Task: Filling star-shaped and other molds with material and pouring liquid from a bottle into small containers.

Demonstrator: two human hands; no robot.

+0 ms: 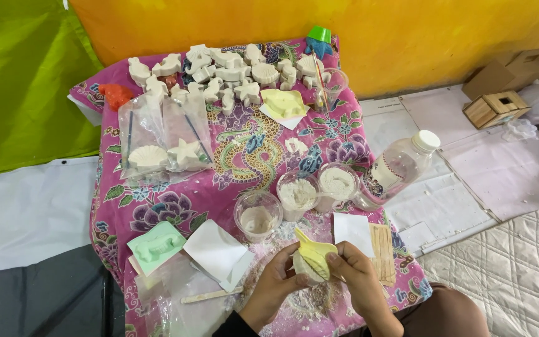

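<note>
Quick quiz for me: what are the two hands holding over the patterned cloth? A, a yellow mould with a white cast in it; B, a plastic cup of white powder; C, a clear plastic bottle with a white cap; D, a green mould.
A: the left hand and right hand both clasp the yellow mould, while the bottle, green mould and powder cups rest untouched on the cloth.

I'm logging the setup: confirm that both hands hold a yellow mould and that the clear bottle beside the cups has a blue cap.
Wrong on the cap: the head view shows the bottle has a white cap. Left hand and right hand do hold the yellow mould, beside the cups.
</note>
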